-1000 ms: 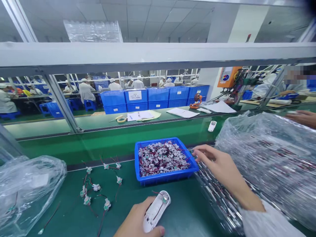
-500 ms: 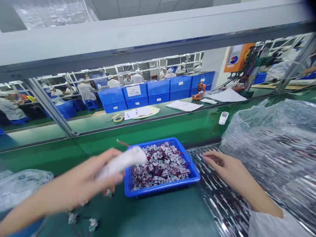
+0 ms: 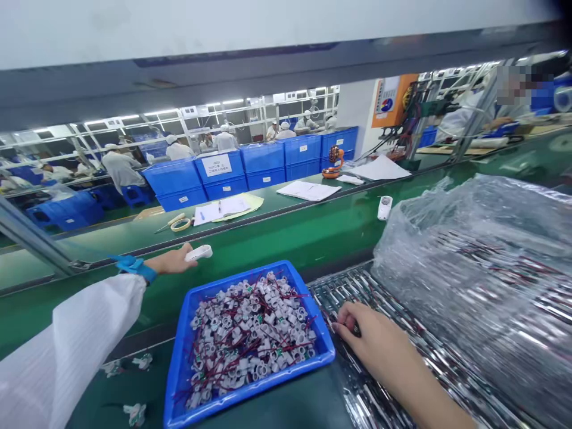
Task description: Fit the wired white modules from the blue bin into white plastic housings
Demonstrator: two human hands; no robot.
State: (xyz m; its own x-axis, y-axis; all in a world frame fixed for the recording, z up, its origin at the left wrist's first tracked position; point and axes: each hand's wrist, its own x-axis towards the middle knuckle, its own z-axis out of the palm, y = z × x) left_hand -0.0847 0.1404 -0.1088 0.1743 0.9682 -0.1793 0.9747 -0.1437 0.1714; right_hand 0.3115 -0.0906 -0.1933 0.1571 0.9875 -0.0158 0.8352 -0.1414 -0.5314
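My left hand (image 3: 175, 260), with a blue strap at the wrist, reaches far out over the green belt. Its fingers are closed on one end of a white plastic housing (image 3: 199, 252). Near me a blue tray (image 3: 328, 351) holds a heap of small white ring-shaped parts (image 3: 250, 328) with red wires and bits of green. To its right, my right hand (image 3: 375, 336) is low over a clear tray of thin shiny parts (image 3: 429, 351) with dark and red wires. Its fingers are curled in a pinch; whatever is between them is hidden.
Another white housing (image 3: 385, 207) lies farther along the belt (image 3: 286, 232). Clear plastic wrap (image 3: 491, 238) covers more thin parts at right. Several loose white parts (image 3: 134, 413) lie left of the blue tray. A ledge behind bears papers (image 3: 308, 190) and a tape roll (image 3: 180, 224).
My left hand has carried the white housing forward, away from me, to the belt. My right hand is now lower over the thin parts. The view has shifted, bringing the blue tray nearer.
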